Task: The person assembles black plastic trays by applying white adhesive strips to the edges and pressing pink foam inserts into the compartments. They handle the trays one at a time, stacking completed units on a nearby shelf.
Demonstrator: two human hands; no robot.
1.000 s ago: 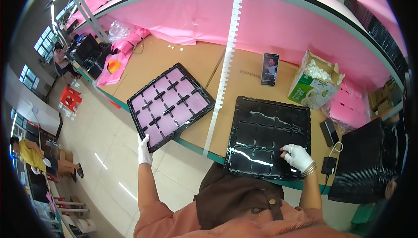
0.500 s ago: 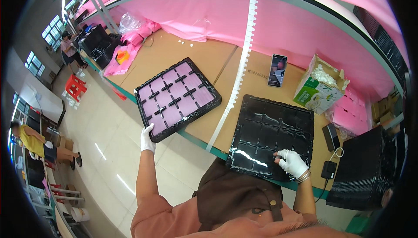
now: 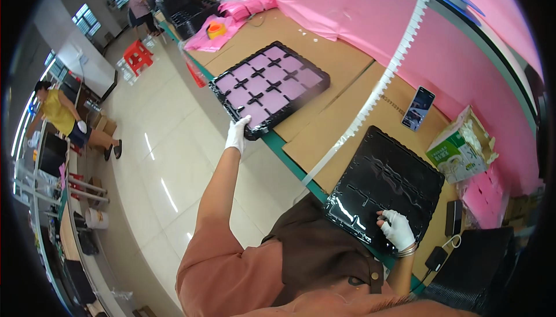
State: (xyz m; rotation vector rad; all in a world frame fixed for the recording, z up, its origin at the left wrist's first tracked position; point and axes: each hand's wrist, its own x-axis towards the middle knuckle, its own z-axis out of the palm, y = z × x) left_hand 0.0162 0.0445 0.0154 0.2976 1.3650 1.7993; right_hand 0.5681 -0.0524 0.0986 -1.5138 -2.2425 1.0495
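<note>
My left hand point(image 3: 237, 134), in a white glove, grips the near corner of a black plastic tray point(image 3: 291, 108). Cross-shaped dividers split that tray, and pinkish-purple pieces fill its compartments. It lies on the cardboard-covered bench at the front edge. To the right, close to my body, is a second black tray point(image 3: 385, 163), glossy, with faint raised lines. Over its near part is my right hand point(image 3: 398, 230), gloved with fingertips bare. Its fingers are curled together; whatever is between them, if anything, is too small to make out.
A white notched strip point(image 3: 382, 88) hangs from a blue reel between the trays. At the right are a phone point(image 3: 418, 108), a green-and-white carton point(image 3: 457, 157), a power adapter point(image 3: 436, 258) and stacked black trays point(image 3: 478, 262). Orange tape point(image 3: 216, 30) lies far left.
My view has turned left. The purple-filled tray has slid farther left along the bench, away from the hanging strip, with my left hand still on its corner. My right hand stays over the glossy tray.
</note>
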